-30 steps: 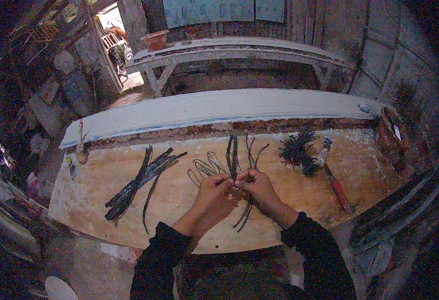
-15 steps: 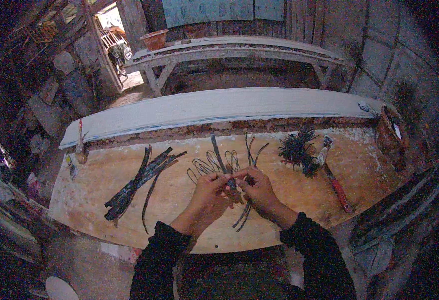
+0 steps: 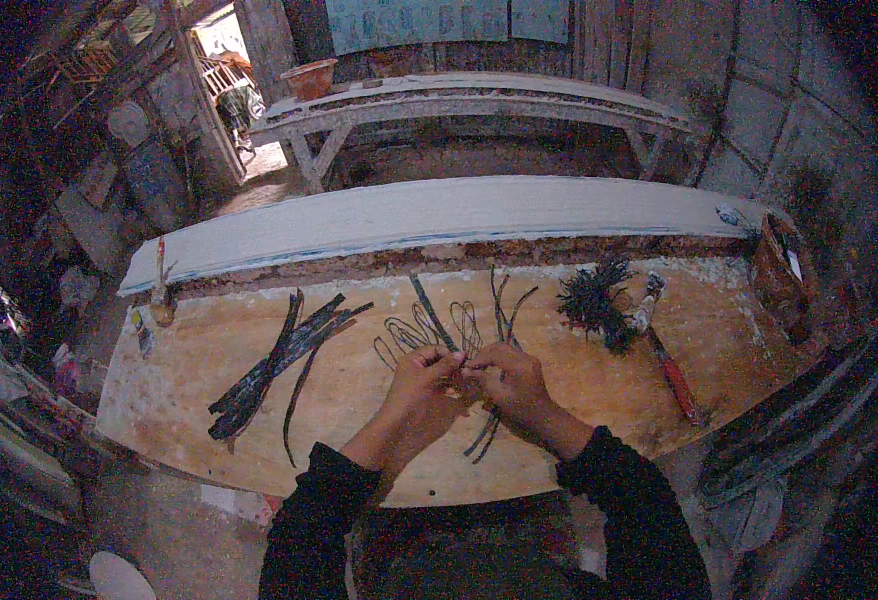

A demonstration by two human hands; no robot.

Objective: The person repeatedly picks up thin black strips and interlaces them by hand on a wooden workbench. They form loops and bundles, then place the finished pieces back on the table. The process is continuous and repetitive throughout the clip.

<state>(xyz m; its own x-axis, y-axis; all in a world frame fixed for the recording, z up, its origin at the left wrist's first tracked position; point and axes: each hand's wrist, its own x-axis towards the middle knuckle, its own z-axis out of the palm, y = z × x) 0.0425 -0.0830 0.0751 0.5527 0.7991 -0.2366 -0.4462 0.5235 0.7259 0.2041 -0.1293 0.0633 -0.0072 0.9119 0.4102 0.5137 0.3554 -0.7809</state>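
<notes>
My left hand and my right hand meet over the middle of the wooden board, fingertips pinched together. Between them is a narrow dark strip, whose far end sticks out beyond the fingers, leaning to the left. Its near end is hidden by my hands. Thin wire loops lie on the board just past my fingers. A few thinner dark strips run beneath my right hand and come out on its near side. On the left rests a crossed bundle of dark strips.
Right of my hands lie a heap of short dark pieces and a red-handled tool. A raised whitish ledge borders the board's far side. A brown container stands far right, and a long bench stands behind.
The far end of the strip has swung left and slightly nearer. My right fingers have curled in closer against my left fingertips.
</notes>
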